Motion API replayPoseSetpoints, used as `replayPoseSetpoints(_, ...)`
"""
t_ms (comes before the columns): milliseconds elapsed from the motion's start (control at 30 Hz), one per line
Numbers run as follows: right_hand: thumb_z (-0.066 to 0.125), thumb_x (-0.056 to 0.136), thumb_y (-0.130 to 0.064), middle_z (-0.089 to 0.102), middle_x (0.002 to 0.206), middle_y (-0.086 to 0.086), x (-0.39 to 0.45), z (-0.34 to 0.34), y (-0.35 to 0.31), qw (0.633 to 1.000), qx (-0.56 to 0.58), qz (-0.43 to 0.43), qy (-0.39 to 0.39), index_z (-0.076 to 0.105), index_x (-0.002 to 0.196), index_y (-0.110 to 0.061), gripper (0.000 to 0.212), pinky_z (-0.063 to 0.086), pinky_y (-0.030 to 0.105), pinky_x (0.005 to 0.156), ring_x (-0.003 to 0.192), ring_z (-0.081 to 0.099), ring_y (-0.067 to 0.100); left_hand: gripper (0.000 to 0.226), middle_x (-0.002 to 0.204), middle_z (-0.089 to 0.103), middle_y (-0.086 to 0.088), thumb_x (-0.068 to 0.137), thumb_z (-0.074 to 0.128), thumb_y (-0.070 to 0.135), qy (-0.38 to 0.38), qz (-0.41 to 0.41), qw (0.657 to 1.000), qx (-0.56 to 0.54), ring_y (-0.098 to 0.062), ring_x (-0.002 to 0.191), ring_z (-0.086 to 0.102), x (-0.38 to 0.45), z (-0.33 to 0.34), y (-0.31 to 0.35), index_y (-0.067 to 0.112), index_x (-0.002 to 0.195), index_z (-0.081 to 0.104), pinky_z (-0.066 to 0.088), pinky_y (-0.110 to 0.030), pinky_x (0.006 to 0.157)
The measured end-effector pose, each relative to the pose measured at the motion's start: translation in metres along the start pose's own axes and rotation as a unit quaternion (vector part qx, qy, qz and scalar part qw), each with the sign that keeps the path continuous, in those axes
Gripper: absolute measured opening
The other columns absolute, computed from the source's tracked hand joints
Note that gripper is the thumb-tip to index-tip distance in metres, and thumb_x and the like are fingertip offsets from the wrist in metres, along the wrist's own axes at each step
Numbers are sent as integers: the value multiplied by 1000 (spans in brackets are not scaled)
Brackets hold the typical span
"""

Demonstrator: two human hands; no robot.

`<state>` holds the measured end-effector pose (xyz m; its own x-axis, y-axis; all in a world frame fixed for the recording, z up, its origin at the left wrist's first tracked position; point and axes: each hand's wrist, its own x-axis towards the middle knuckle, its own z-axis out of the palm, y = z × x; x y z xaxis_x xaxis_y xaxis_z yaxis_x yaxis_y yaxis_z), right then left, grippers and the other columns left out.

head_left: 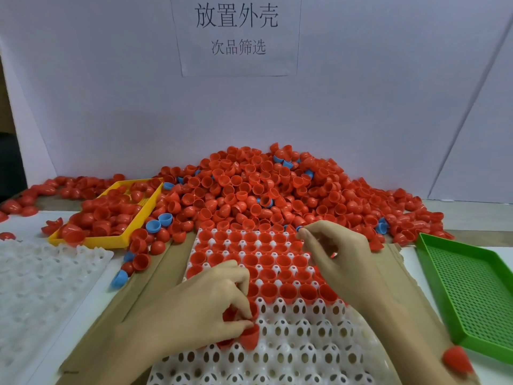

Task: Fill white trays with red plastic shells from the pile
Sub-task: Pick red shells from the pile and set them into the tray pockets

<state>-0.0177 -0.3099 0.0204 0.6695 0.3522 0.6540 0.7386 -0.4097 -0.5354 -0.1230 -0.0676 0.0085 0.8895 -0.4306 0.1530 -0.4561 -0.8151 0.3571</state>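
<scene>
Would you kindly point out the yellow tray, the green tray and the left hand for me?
yellow tray (pixel 91 241), head view, on its near rim.
green tray (pixel 469 290), head view, on its bare mesh floor.
left hand (pixel 211 304), head view, on the back of the hand.

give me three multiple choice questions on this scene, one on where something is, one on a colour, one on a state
1. Where is the yellow tray?
A. left of the pile
B. on the green tray
C. under the right hand

2. What colour are the few odd shells mixed in the pile of red shells?
A. green
B. blue
C. black

3. What state is the white tray under the hands in?
A. every cup filled
B. no cup filled
C. far rows filled, near rows bare

Answers:
1 A: it sits at the pile's left edge, holding red shells.
2 B: blue ones show among the red.
3 C: red shells fill the far rows, and the left hand holds more shells at the near edge of the filled rows.
</scene>
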Motion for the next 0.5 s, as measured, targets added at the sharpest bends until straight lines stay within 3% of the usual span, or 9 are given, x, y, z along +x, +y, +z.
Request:
replayPoseSetpoints(100, 66, 100, -18, 68, 71, -12, 1, -1, 2, 1000, 10, 12, 4, 75, 90, -17, 13, 55, 29, 60, 65, 68, 11, 40, 91, 51, 19, 92, 54, 69, 13, -16, 1000, -23, -3, 95, 50, -2, 0, 1, 38, 91, 79, 44, -16, 77)
replayPoseSetpoints(200, 65, 100, -20, 69, 72, -12, 1, -2, 4, 1000, 13, 22, 7, 75, 91, -21, 13, 55, 26, 59, 65, 69, 12, 47, 93, 51, 20, 84, 57, 79, -3, -27, 999, -18, 1, 97, 50, -1, 0, 3, 36, 91, 74, 46, -16, 77)
replayPoseSetpoints(367, 65, 101, -24, 69, 73, -13, 1, 2, 7, 1000, 9, 25, -4, 74, 90, -24, 14, 56, 31, 59, 64, 68, 13, 27, 93, 47, 20, 90, 63, 62, -22, -24, 999, 16, 8, 97, 43, -2, 0, 7, 36, 96, 63, 36, -4, 79)
replayPoseSetpoints(500, 65, 101, -23, 69, 74, -14, 0, 4, 8, 999, 16, 38, -9, 74, 90, -25, 14, 55, 25, 58, 62, 69, 13, 25, 92, 51, 16, 92, 60, 61, -22, -24, 999, -1, -2, 93, 50, -5, -8, 8, 38, 99, 60, 45, -16, 77)
